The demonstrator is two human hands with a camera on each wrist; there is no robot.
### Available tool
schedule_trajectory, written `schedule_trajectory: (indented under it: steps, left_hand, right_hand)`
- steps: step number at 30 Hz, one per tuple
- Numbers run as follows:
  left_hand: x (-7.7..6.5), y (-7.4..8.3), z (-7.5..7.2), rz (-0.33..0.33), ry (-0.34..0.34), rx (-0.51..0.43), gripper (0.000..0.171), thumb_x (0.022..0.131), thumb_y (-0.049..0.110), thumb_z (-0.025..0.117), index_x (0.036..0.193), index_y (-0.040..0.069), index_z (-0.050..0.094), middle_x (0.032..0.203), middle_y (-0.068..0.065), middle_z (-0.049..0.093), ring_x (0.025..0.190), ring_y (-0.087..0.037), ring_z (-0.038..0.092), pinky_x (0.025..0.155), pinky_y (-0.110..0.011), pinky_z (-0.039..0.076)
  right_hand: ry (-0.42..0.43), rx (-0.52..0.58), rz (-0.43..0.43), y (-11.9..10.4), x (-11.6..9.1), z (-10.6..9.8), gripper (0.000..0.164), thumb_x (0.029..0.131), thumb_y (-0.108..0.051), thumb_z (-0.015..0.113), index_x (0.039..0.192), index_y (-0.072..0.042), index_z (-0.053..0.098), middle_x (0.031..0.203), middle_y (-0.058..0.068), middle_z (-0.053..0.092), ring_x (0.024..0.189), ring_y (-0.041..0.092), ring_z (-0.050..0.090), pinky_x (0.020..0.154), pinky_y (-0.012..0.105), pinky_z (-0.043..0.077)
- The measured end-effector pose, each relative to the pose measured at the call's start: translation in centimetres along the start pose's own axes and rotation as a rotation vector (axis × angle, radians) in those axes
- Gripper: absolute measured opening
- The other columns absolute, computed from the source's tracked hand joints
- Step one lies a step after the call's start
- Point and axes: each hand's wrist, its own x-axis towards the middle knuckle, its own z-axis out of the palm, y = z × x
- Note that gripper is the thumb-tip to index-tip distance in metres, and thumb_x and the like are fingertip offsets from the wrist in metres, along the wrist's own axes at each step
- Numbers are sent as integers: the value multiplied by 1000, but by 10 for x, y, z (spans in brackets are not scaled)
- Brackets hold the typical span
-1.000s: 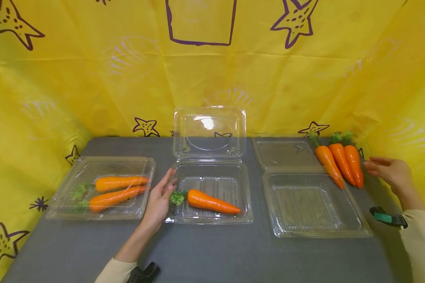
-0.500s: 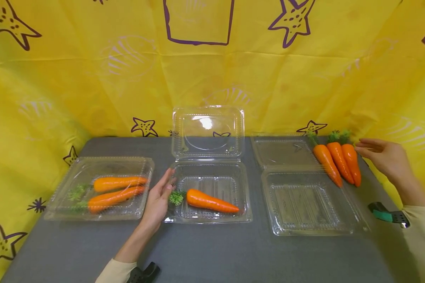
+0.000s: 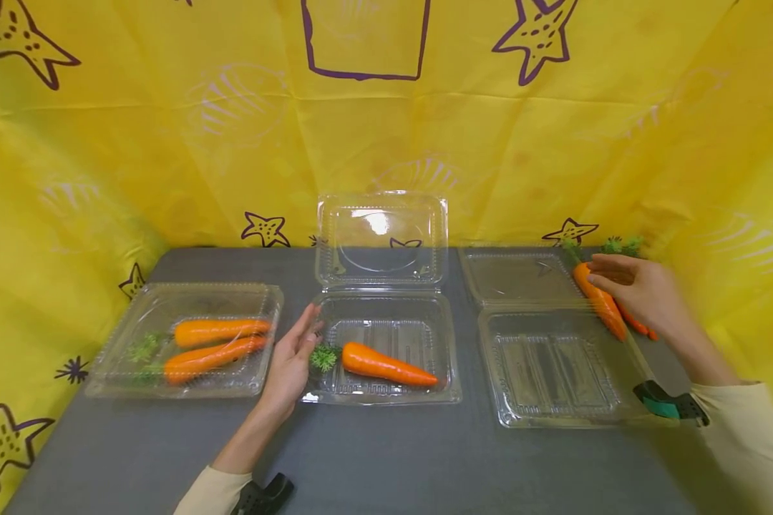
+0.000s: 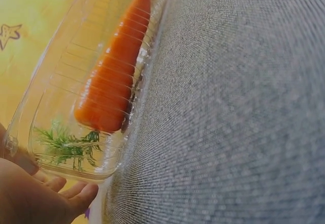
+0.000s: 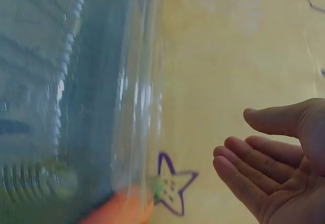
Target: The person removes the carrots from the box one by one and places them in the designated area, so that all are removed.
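My left hand (image 3: 288, 372) rests against the left side of the middle clear plastic clamshell container (image 3: 447, 343), fingers extended along its rim. Inside lies one orange carrot (image 3: 386, 365) with a green leafy top, tip pointing right. In the left wrist view that carrot (image 4: 114, 71) shows through the container wall, with my fingertips (image 4: 84, 196) right at its end. My right hand (image 3: 644, 286) is over the carrots at the back right, its fingertips close to the leftmost carrot (image 3: 600, 304). Its fingers cover much of the others. In the right wrist view nothing sits between the thumb and fingers.
A closed clamshell (image 3: 112, 357) with two carrots (image 3: 215, 332) stands at left. An open clamshell (image 3: 502, 400) is at right, its lid (image 3: 512, 275) lying back beside the carrots. The middle container's lid (image 3: 380, 243) stands up. A yellow patterned cloth (image 3: 386, 143) hangs behind the grey table (image 3: 412, 458).
My right hand has moved left from beside the carrot group to over it, now covering part of the carrots. The left hand has stayed at the middle container.
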Motion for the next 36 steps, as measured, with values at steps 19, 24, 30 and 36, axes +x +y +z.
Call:
schedule_trajectory:
  steps: [19, 24, 30, 36]
  left_hand:
    - [-1, 0, 0, 4, -7, -21, 54, 103, -4, 33, 155, 2, 19, 159, -11, 28, 140, -33, 35, 116, -45, 28]
    - [0, 1, 0, 3, -10, -16, 54, 103, -5, 33, 155, 2, 20, 158, -11, 29, 140, -34, 35, 116, -46, 28]
    - [-1, 0, -1, -12, -5, -6, 55, 103, -5, 34, 155, 3, 20, 159, -9, 29, 140, -32, 36, 116, -44, 28]
    - [-2, 0, -2, -11, -1, -7, 55, 102, -5, 34, 155, 3, 20, 159, -10, 29, 140, -32, 35, 116, -46, 28]
  right_hand:
    - [-61, 189, -155, -51, 2, 50, 37, 93, -9, 67, 124, 10, 61, 116, 28, 66, 101, 37, 67, 74, 3, 46]
    - [-43, 183, -177, -60, -3, 59, 37, 92, -7, 68, 124, 9, 62, 115, 26, 67, 99, 39, 68, 74, 6, 49]
    - [-53, 196, -231, -76, -5, 73, 38, 90, -4, 70, 125, 8, 62, 116, 24, 67, 99, 37, 68, 83, 41, 56]
    - [-69, 230, -275, -89, -8, 88, 40, 87, 2, 70, 126, 10, 60, 115, 24, 67, 98, 37, 69, 84, 47, 55]
